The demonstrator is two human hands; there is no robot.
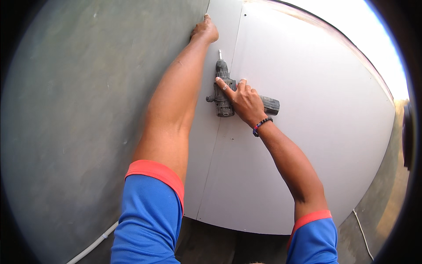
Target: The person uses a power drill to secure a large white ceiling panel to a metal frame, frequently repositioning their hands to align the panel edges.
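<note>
A dark, dusty cordless drill (pixel 223 94) lies across the pale panel (pixel 299 114), its bit tip pointing up and away. My right hand (pixel 247 102) grips it round the handle, with the index finger stretched along the drill's body and the battery end showing beyond the wrist. My left hand (pixel 205 31) is raised at the far top, closed, against the narrow strip of panel beside the grey wall (pixel 88 97). One of its digits points up along the panel's edge; whatever it pinches, if anything, is hidden. A beaded bracelet (pixel 262 125) circles my right wrist.
A thin seam (pixel 210 167) divides the panel lengthwise, and a dark screw or hole (pixel 245 15) shows near its top. A white pipe (pixel 99 240) runs along the lower left; a thin white cable (pixel 361 229) hangs at lower right. Bright light fills the upper right.
</note>
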